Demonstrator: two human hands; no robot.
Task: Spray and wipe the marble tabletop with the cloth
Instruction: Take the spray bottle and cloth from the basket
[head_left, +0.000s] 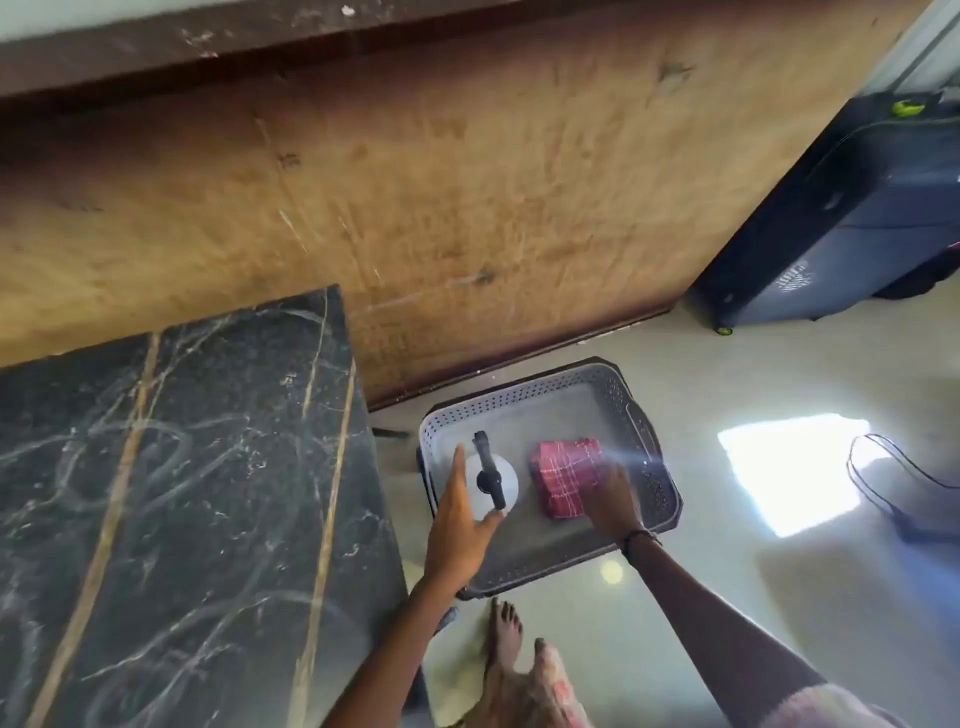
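Observation:
A black marble tabletop (171, 493) with gold and white veins fills the lower left. On the floor to its right lies a grey perforated basket (550, 395). Inside it stand a white spray bottle (506, 480) with a black trigger head and a folded red checked cloth (563, 467). My left hand (460, 525) reaches into the basket with straight fingers beside the bottle's left side; contact is unclear. My right hand (610, 501) rests on the near right edge of the cloth, fingers bent down onto it.
A brown wooden panel (467, 208) rises behind the table and basket. A dark suitcase (852, 218) on wheels stands at the right. A black cable (883, 467) loops on the glossy floor. My bare foot (506, 639) is just below the basket.

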